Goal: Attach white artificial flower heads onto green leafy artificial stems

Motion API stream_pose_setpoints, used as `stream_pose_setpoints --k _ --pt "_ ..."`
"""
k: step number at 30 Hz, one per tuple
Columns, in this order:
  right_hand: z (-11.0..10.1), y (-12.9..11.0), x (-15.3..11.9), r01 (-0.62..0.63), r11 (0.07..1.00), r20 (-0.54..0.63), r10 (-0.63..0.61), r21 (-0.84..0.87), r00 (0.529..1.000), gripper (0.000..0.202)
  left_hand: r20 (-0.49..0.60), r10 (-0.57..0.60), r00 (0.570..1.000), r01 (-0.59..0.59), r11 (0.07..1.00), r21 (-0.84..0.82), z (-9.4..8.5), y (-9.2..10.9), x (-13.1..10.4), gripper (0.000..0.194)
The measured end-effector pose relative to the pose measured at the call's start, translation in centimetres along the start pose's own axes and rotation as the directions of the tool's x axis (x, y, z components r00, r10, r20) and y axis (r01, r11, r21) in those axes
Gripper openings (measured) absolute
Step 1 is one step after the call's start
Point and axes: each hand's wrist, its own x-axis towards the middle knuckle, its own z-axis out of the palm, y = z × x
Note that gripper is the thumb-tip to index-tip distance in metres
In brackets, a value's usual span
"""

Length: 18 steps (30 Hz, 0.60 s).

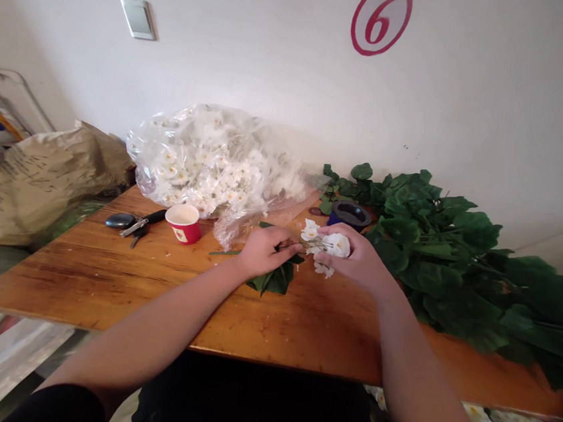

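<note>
My left hand [266, 252] is closed on thin green-brown stems, near the middle of the wooden table. Dark green leaves [274, 279] hang below its fingers, and a green stem sticks out to the left. Just to the right, my right hand [357, 258] curls round white artificial flowers [326, 242] with pale yellow centres. Their stems run leftward to my left hand's fingertips. Part of the blossoms is hidden behind the right fingers.
A clear plastic bag [211, 163] of white flowers lies by the wall. Left of centre stand a red paper cup [183, 223] and keys with a black fob [120, 221]. Behind my right hand sits a dark roll of tape [350, 214]. Green leaves [448, 255] cover the table's right side.
</note>
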Motion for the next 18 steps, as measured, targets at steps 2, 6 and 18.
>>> stream_pose_setpoints --k 2,6,18 --pt "0.1 -0.1 0.1 0.025 0.994 -0.059 -0.031 -0.102 0.998 0.031 0.012 0.051 0.999 -0.051 0.998 0.035 0.0 0.3 0.0 0.029" --pt "0.3 0.0 0.2 0.009 0.991 -0.13 -0.026 -0.135 0.991 0.021 0.019 0.064 0.998 -0.064 0.997 0.045 0.4 0.5 0.0 0.026" --pt "1.7 1.6 0.4 -0.13 0.991 -0.112 0.126 -0.037 0.986 0.027 0.058 0.074 0.996 -0.082 0.986 0.145 0.6 0.5 0.2 0.02"
